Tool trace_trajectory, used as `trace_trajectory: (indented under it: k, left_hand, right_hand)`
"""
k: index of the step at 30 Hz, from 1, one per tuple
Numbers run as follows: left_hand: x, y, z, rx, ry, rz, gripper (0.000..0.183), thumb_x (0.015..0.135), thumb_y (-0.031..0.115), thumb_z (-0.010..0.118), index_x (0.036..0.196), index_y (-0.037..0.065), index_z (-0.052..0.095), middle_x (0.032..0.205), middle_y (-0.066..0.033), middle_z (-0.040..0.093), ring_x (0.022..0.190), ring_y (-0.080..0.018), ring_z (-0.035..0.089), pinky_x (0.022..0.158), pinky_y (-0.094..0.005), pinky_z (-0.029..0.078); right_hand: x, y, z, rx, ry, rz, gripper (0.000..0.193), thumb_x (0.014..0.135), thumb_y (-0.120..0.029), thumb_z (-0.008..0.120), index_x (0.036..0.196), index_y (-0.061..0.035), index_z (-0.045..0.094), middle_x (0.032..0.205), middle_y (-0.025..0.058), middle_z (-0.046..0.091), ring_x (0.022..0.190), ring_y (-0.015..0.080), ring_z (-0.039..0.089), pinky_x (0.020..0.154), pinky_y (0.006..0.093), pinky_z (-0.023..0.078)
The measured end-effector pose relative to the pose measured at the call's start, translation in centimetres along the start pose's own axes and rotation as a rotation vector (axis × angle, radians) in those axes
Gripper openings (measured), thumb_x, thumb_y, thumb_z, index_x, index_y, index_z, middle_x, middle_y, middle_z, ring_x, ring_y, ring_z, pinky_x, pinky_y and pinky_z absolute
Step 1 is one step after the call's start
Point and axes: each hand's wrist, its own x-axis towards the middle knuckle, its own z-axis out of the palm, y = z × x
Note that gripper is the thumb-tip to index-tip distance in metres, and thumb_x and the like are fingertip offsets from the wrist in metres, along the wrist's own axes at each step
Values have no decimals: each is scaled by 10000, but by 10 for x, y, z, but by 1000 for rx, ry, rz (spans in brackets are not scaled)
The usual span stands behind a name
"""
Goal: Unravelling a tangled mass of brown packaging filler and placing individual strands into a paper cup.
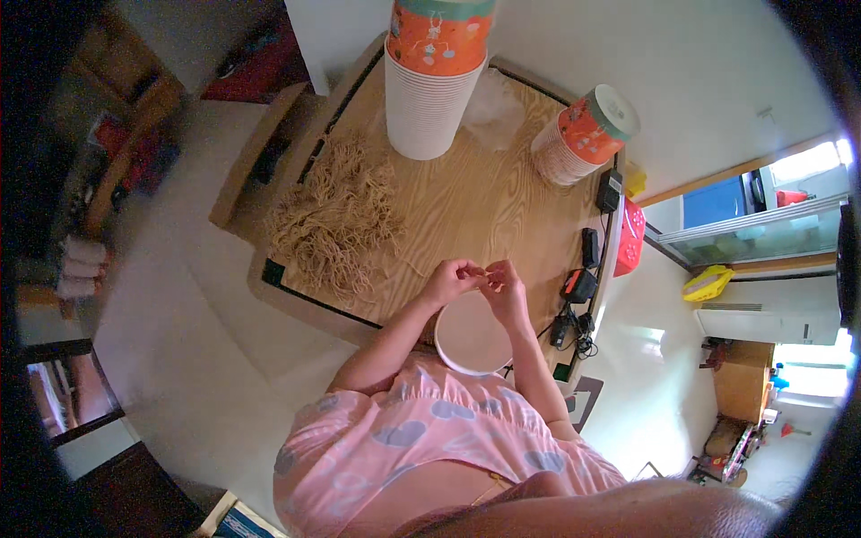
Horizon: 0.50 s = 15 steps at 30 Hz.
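My left hand [451, 279] and my right hand [505, 290] meet above the near edge of the wooden table. Both are closed in a pinch, fingertips almost touching. What sits between them is too small to make out. Just below the hands, close against my body, is a round white paper tub [477, 339], its far rim partly covered by my fingers. A loose heap of tan twine cords [341, 220] lies on the table to the left of my hands, with a few strands straggling toward them.
A tall stack of white paper tubs [426, 112], topped by an orange printed one, stands at the table's far side. A shorter stack [565, 148] is at the far right. Black adapters and cables [574, 291] line the right edge, beside a red plastic basket [630, 238].
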Motion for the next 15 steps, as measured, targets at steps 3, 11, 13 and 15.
trace_trajectory:
  k: [3,11,13,15]
  left_hand:
    - [2,-2,6,85,99,61,148,707,173,675,785,54,636,652,-18,612,560,-64,532,521,-228,435]
    - [6,-17,6,86,149,25,104,716,152,641,766,61,634,607,-16,594,526,-69,516,493,-233,422]
    - [6,-18,6,101,145,31,98,719,148,634,763,61,633,607,-15,594,530,-69,517,494,-235,422]
    - [6,-21,7,75,122,34,107,721,160,631,755,58,630,611,-16,595,537,-73,520,502,-238,425]
  right_hand:
    - [0,-6,2,-28,9,-32,222,712,-108,655,855,-49,495,683,100,590,612,191,575,560,296,457]
    - [-2,-4,-6,-52,12,-29,181,702,-78,639,830,-37,518,688,110,603,613,186,587,569,298,459]
    - [-1,-3,-7,-77,-13,18,133,707,-96,632,782,-28,546,692,117,607,629,182,592,582,301,461]
    - [0,2,-6,-81,-24,48,123,714,-110,627,764,-25,554,687,120,606,634,183,594,586,304,462]
